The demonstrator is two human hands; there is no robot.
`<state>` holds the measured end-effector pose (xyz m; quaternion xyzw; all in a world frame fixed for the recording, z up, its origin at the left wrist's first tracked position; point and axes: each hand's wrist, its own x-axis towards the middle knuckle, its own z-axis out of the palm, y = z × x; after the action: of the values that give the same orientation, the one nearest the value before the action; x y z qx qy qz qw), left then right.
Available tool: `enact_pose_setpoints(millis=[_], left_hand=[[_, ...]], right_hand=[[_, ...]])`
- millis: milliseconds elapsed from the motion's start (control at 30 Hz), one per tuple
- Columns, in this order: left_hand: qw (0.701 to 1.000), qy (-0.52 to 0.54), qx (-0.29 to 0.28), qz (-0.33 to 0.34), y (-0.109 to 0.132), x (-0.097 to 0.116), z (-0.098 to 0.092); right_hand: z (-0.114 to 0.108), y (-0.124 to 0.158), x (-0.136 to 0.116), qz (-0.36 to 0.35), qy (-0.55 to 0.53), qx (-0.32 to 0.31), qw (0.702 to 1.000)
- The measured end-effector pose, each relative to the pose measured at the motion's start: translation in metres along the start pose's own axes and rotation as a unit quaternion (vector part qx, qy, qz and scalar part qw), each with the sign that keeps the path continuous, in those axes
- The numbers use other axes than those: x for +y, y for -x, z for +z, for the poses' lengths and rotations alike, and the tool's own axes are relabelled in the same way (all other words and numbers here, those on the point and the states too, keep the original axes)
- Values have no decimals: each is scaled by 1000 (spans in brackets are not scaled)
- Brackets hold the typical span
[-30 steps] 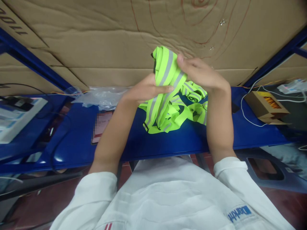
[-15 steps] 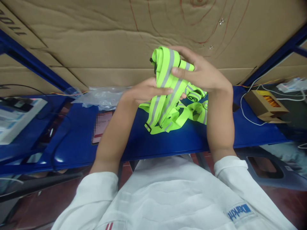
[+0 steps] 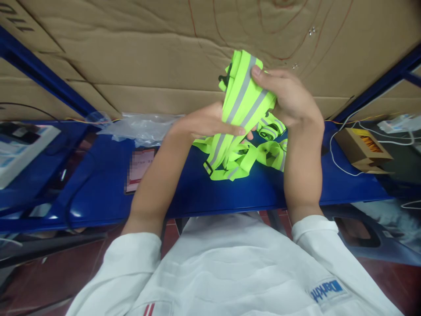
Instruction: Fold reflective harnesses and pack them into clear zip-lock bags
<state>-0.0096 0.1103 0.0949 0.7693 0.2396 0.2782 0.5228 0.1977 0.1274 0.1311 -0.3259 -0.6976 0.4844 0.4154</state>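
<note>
Both hands grip a folded bundle of neon yellow-green strap [image 3: 241,96] with grey reflective stripes, lifted above the blue table. My left hand [image 3: 210,123] is wrapped round its lower part, thumb across the front. My right hand [image 3: 289,94] pinches the upper right side, thumb on the front face; its other fingers are partly hidden behind the strap. A black clip [image 3: 225,80] shows at the bundle's left edge. Strap with a black buckle [image 3: 208,168] hangs down to the table. More loose green straps [image 3: 271,153] lie beyond, between my forearms.
Crumpled clear plastic [image 3: 141,127] and a pink-screened flat item [image 3: 140,169] lie on the blue table [image 3: 226,199] at left. At right are a small open cardboard box [image 3: 362,149] and white cables. A cardboard panel [image 3: 148,52] stands behind.
The bundle has moved up and slightly right, and its folds lie flatter and wider. My right hand has shifted right, its thumb now higher on the strap. My left hand still grips the lower part.
</note>
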Motion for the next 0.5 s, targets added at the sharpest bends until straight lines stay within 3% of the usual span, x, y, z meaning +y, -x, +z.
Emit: enact_pose_setpoints(millis=[133, 333, 400, 500], left_hand=[[999, -36, -2, 35, -1, 0, 1], [999, -35, 19, 32, -7, -15, -4], [999, -28, 15, 38, -6, -16, -5], [998, -24, 38, 48, -5, -15, -7]], right_hand=[[-4, -1, 2, -13, 13, 5, 1000], [-6, -4, 10, -152, 240, 80, 955], [-4, -4, 12, -156, 259, 42, 952], [-1, -3, 14, -131, 264, -72, 953]])
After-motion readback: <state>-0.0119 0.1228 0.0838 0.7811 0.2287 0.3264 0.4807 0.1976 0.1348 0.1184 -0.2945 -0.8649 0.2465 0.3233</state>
